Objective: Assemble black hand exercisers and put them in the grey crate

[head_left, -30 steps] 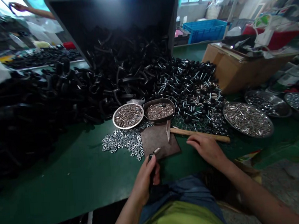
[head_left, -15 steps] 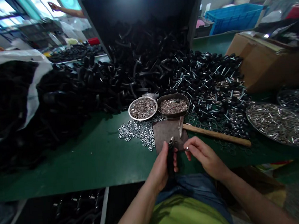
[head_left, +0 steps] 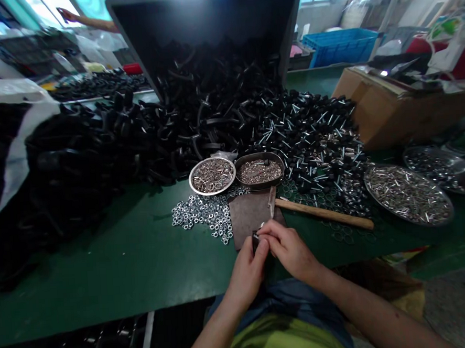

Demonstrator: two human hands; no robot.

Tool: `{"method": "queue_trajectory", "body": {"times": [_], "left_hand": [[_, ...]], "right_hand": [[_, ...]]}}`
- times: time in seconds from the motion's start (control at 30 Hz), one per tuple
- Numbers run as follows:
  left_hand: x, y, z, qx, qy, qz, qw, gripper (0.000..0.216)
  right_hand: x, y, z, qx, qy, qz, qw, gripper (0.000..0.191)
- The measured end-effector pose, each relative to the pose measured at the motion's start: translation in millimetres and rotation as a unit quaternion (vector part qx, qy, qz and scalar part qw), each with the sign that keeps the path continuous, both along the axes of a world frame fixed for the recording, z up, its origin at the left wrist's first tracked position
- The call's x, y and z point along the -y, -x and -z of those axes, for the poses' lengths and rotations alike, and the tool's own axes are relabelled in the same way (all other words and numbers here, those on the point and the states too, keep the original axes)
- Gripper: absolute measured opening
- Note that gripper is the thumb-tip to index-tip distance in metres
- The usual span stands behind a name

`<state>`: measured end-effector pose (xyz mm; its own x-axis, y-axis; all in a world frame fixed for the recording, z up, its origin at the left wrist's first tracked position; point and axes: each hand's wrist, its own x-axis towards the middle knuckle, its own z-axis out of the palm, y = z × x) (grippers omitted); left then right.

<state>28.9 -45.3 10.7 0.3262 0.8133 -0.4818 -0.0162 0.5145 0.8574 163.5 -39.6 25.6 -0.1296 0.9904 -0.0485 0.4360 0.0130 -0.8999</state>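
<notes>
My left hand (head_left: 247, 270) is closed around a black handle-like part (head_left: 255, 242); most of it is hidden by the fingers. At its top end my right hand (head_left: 290, 248) pinches with thumb and fingertips, touching the part. A small shiny metal piece shows at these fingertips, too small and covered to name exactly. Both hands meet over the near edge of a dark square pad (head_left: 245, 215). Just beyond them lies a hammer (head_left: 325, 213), its head on the pad and its wooden handle pointing right.
Loose nuts (head_left: 207, 215) lie left of the pad. Behind it stand a round dish (head_left: 191, 184) and an oval tin (head_left: 283, 173) of small metal parts. Black parts (head_left: 213, 122) heap up behind, with black-headed bolts (head_left: 312, 132) right. A carton (head_left: 374, 107) and metal tray (head_left: 451, 213) stand right.
My right hand has moved left, bringing the small metal piece to the top of the black part. The left hand still holds that part. The view has shifted slightly.
</notes>
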Motion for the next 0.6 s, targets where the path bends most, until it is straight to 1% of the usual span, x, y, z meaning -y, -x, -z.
{"method": "queue_trajectory", "body": {"times": [0.07, 0.1, 0.13, 0.17, 0.2, 0.23, 0.27, 0.3, 0.33, 0.37, 0.4, 0.43, 0.5, 0.6], "left_hand": [[-2, 3, -2.6, 0.025, 0.025, 0.029, 0.999, 0.044], [-4, 5, -3.9, 0.046, 0.047, 0.040, 0.997, 0.044], [-5, 7, -4.7, 0.067, 0.069, 0.040, 0.995, 0.044], [-7, 8, -4.8, 0.084, 0.087, 0.025, 0.992, 0.044], [-9, 9, -4.3, 0.096, 0.099, 0.000, 0.990, 0.044], [-11, 10, -3.1, 0.107, 0.105, -0.031, 0.988, 0.045], [-13, 10, -1.6, 0.118, 0.106, -0.062, 0.985, 0.045], [-15, 10, 0.0, 0.132, 0.108, -0.090, 0.981, 0.046], [-17, 9, 1.4, 0.150, 0.112, -0.110, 0.976, 0.047], [-19, 8, 2.4, 0.171, 0.120, -0.124, 0.970, 0.049], [-20, 7, 2.8, 0.191, 0.131, -0.134, 0.963, 0.051], [-22, 6, 2.6, 0.209, 0.144, -0.143, 0.957, 0.053], [-26, 5, 0.8, 0.235, 0.171, -0.163, 0.943, 0.053], [-31, 8, -2.8, 0.273, 0.218, -0.198, 0.916, 0.040]], "right_hand": [[-7, -11, 1.5, -0.025, 0.041, -0.042, 0.998, 0.023], [-14, -21, 1.1, 0.001, 0.041, -0.048, 0.998, 0.026], [-22, -32, 0.0, 0.057, 0.023, -0.033, 0.998, 0.027], [-33, -45, -1.6, 0.136, -0.008, 0.002, 0.991, 0.027], [-44, -58, -3.2, 0.231, -0.046, 0.060, 0.970, 0.025], [-57, -71, -4.5, 0.327, -0.067, 0.124, 0.934, 0.024], [-69, -82, -5.2, 0.407, -0.058, 0.163, 0.897, 0.024], [-81, -91, -5.2, 0.471, -0.038, 0.187, 0.862, 0.026], [-91, -98, -4.4, 0.520, -0.016, 0.194, 0.832, 0.029], [-99, -102, -3.0, 0.553, 0.005, 0.192, 0.811, 0.031], [-106, -103, -1.4, 0.573, 0.019, 0.185, 0.798, 0.033], [-111, -103, 0.1, 0.583, 0.026, 0.176, 0.793, 0.033], [-115, -102, 1.3, 0.585, 0.029, 0.169, 0.793, 0.032], [-113, -106, -3.3, 0.576, 0.013, 0.191, 0.795, 0.030]]}}
